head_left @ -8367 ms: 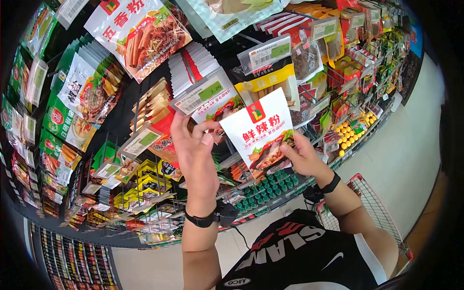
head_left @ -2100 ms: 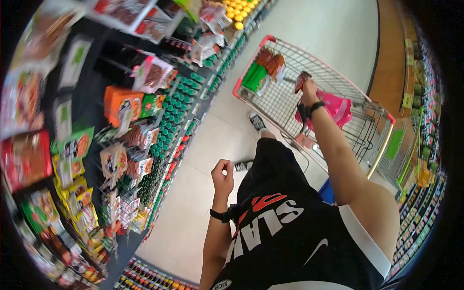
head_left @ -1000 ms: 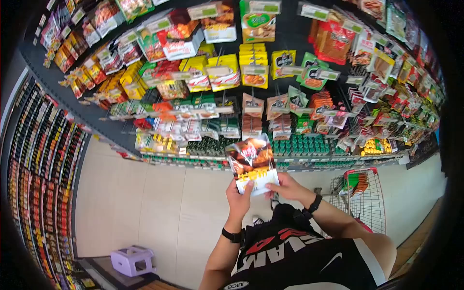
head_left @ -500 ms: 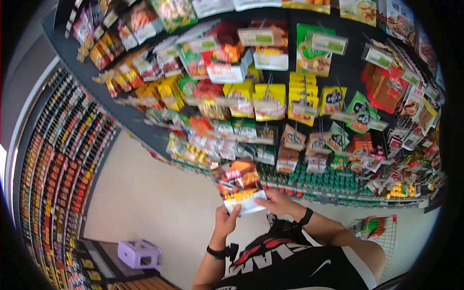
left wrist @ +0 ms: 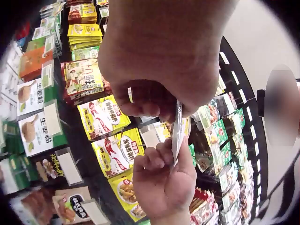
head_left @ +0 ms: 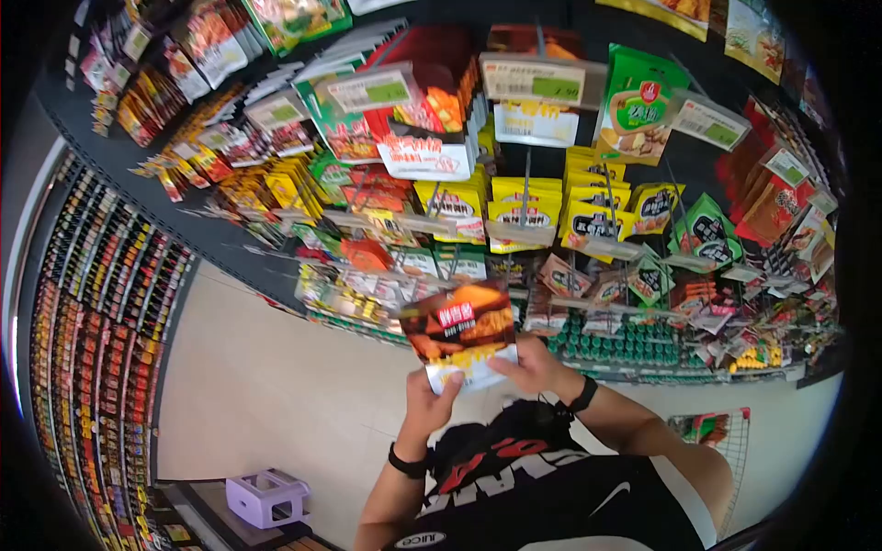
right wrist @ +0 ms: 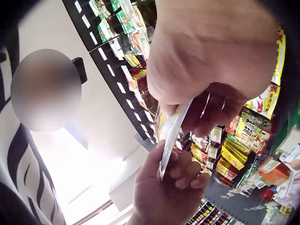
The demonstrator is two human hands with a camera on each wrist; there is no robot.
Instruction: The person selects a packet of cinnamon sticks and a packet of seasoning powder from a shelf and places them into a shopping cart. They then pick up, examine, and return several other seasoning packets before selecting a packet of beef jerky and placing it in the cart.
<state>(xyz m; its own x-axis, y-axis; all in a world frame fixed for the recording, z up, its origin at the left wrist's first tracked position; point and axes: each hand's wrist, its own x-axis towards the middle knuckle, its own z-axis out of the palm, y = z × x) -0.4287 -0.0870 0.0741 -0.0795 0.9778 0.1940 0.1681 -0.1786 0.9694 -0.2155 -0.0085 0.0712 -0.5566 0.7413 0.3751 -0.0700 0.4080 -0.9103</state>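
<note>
In the head view, a brown, red and white seasoning packet (head_left: 464, 321) is held upright in front of the shirt, its printed face toward the head camera. My left hand (head_left: 430, 402) pinches its lower left corner, thumb on the front. My right hand (head_left: 537, 365) grips the lower right corner the same way. The left wrist view shows the packet edge-on (left wrist: 177, 133) between both hands. From the right wrist, it appears as a thin pale strip (right wrist: 172, 138), with curled fingers behind it.
Racks of hanging seasoning packets (head_left: 524, 207) with price tags fill the space ahead. Rows of green-capped bottles (head_left: 616, 344) line the lower shelf. A shopping cart (head_left: 735, 441) stands at right, a lilac stool (head_left: 266, 499) at lower left, and bottle shelves (head_left: 92, 349) at far left.
Earlier the right hand held a white packet, then reached over the cart holding a brown one. Both hands have since come together on the brown-and-white packet, and the view has swung along the shelf.
</note>
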